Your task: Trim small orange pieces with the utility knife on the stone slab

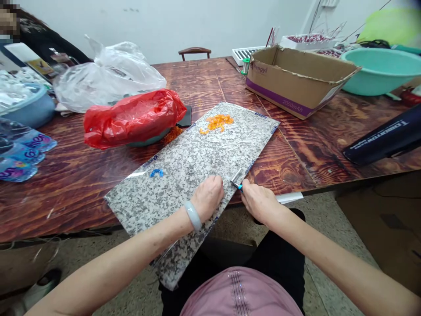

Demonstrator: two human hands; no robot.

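Observation:
My left hand (208,195) is closed over the grey speckled board (184,162), a pale bangle at its wrist. Whatever its fingers pinch is hidden or too small to make out. Just to its right, my right hand (258,199) is closed around a small blue-handled metal tool (236,179), whose silver end points toward the left hand at the board's edge. Thin clear strands (240,138) lie on the board's far half. Beside them sits a heap of orange translucent pieces (217,123). A few blue pieces (157,172) rest on the left part.
A red plastic bag (134,118) covers a bowl left of the board, with a clear bag (108,79) behind. At right stand a cardboard box (286,83), a green basin (378,70) and a dark cylinder (384,136). The board overhangs the wooden table's (75,175) front edge.

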